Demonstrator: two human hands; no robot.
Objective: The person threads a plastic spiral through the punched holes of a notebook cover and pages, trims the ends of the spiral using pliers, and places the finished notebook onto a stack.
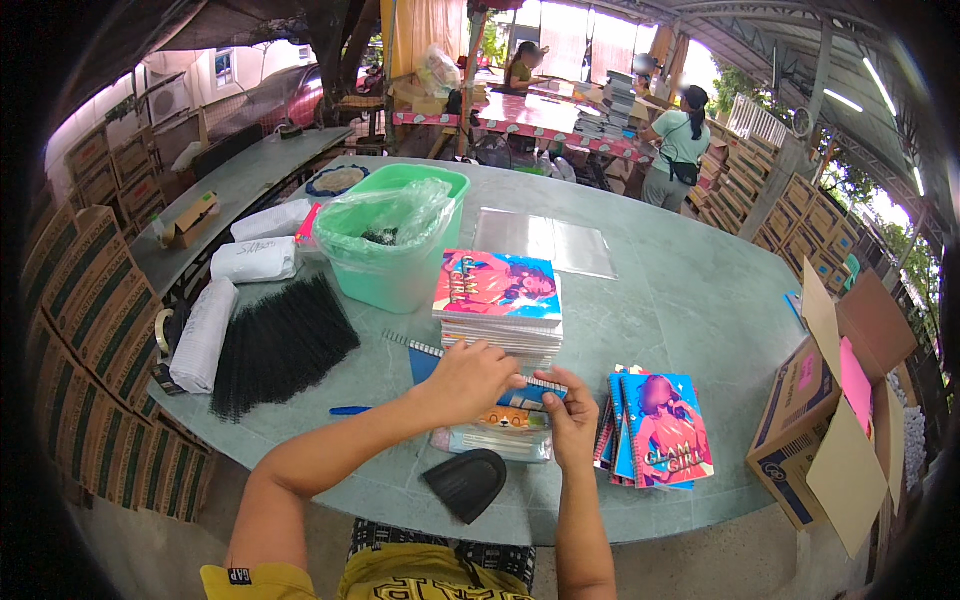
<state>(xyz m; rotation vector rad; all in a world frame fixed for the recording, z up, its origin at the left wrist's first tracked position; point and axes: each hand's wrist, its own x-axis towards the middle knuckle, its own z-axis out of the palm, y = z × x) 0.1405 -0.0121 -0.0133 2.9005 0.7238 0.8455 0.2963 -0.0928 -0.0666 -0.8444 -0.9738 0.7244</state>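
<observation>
A blue-covered notebook (426, 368) lies tilted between my hands, a dark spiral coil along its upper edge and the coil's loose end sticking out to the left. My left hand (473, 382) is closed over the coil edge, fingertips near its middle. My right hand (572, 408) pinches the right end between thumb and fingers. Just beyond stands a tall stack of notebooks (498, 290) with pink and blue covers. Under my hands is a plastic-wrapped pile (490, 441) with an orange animal face. Finished-looking spiral notebooks (668, 430) lie fanned to the right.
A black rounded pad (466, 484) and blue pen (350, 410) lie near. Leftward are black coils (285, 345), white rolls (205, 335) and a green plastic-lined bin (385, 270). Clear sheets (545, 240) lie behind. An open carton (800, 430) stands right; people work beyond.
</observation>
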